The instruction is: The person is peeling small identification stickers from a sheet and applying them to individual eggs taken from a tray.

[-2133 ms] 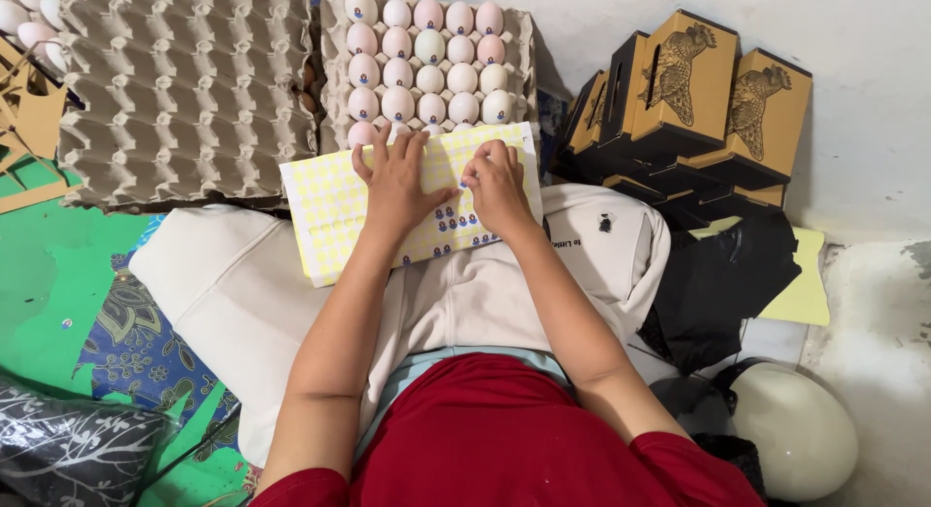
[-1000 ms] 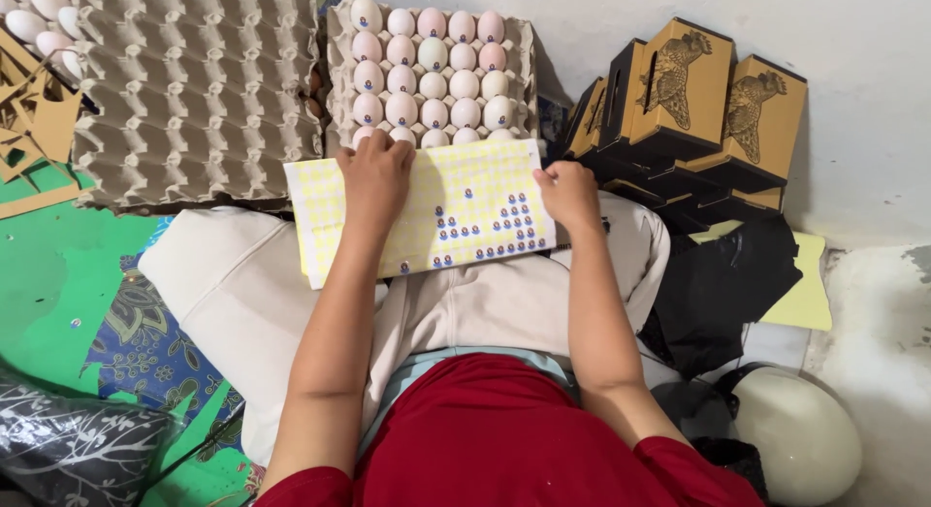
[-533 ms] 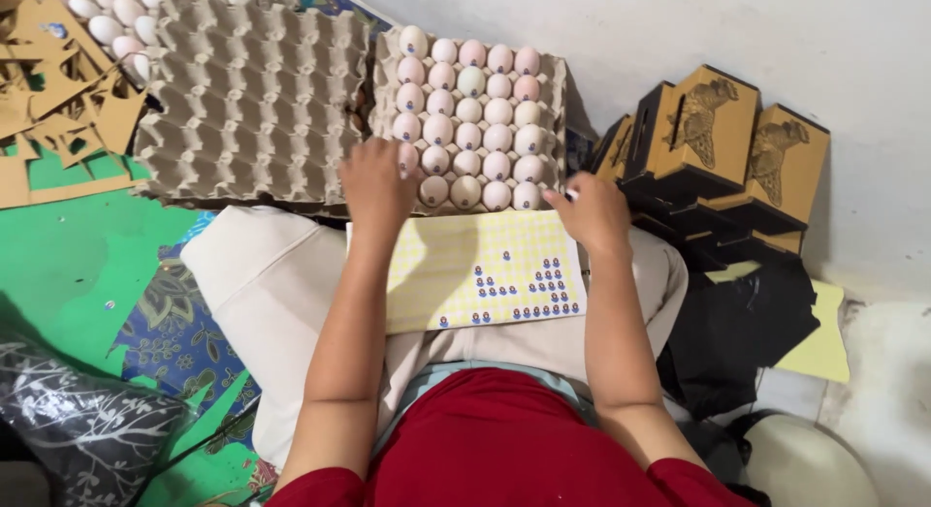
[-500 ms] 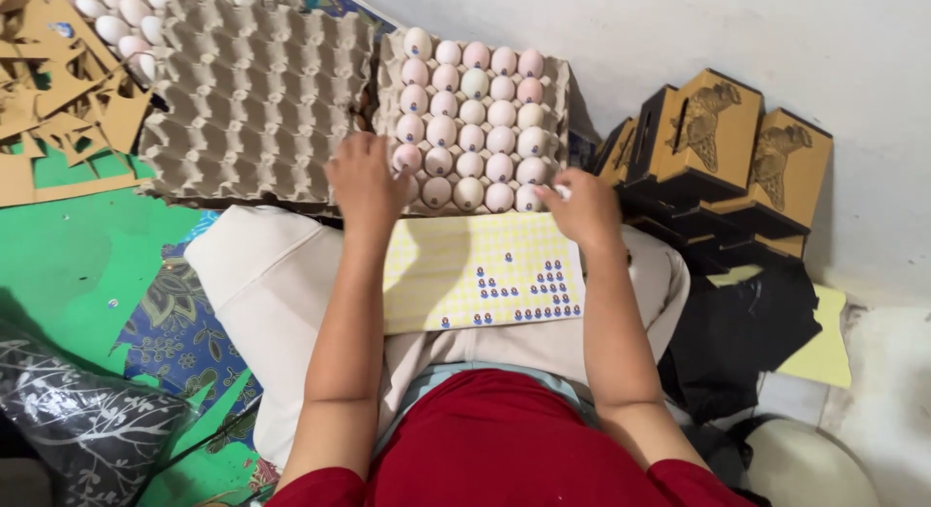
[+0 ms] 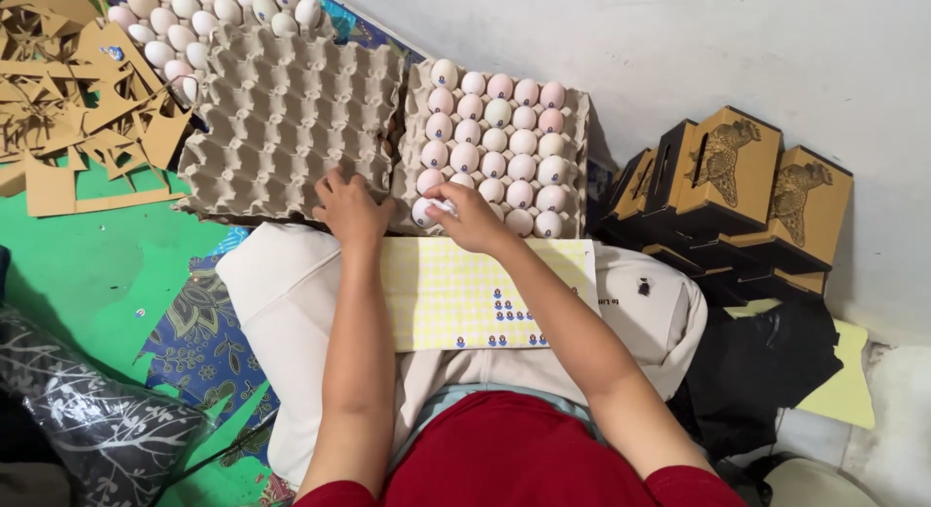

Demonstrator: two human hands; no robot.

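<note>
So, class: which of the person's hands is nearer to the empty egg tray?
Left. The left hand rests on the near edge of the empty egg tray; the right hand is off to its right, at the full tray of eggs.

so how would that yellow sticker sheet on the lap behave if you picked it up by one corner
The yellow sticker sheet looks paper-thin and lies flat across the lap, so it would probably droop and feel very light. Nothing pins it: the right hand is at an egg, the left hand on the empty tray, so a nudge could slide it.
</note>
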